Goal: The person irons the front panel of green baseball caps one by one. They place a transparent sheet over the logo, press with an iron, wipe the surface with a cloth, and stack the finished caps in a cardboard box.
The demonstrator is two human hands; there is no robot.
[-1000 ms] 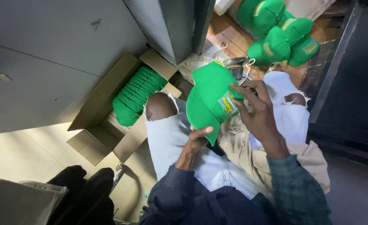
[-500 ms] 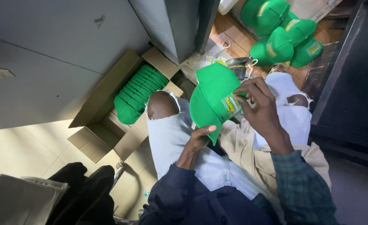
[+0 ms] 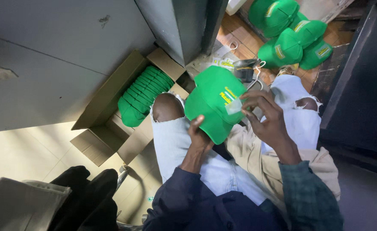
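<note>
**Green cap held over my lap, a clear strip at its front panel**

Hard to make out: the clear strip (image 3: pixel 233 106) under my right hand (image 3: pixel 267 117) is pale and see-through, and I cannot tell whether it is stuck to the cap or lying loose on it. The underside of the cap is hidden from me. A small dark object (image 3: pixel 245 70) with a white cord lies past my knees; its kind is unclear. The dark heap (image 3: pixel 83 194) at lower left is cut off by the frame edge.

The green cap (image 3: pixel 214 102) sits above my lap, between my knees, crown up and tilted. It is bright green with a yellow and white emblem on the front.

My left hand (image 3: pixel 199 137) grips the cap's near edge, thumb on top, fingers curled under out of sight. My right hand pinches the clear strip at the emblem with thumb and forefinger, other fingers loosely bent.

An open cardboard box (image 3: pixel 107 92) lies on the floor to my left, flaps spread. It holds a nested stack of green caps (image 3: pixel 143 94) lying on its side. A loose pile of green caps (image 3: pixel 293 36) rests on the wooden floor ahead, well apart from the box.
</note>
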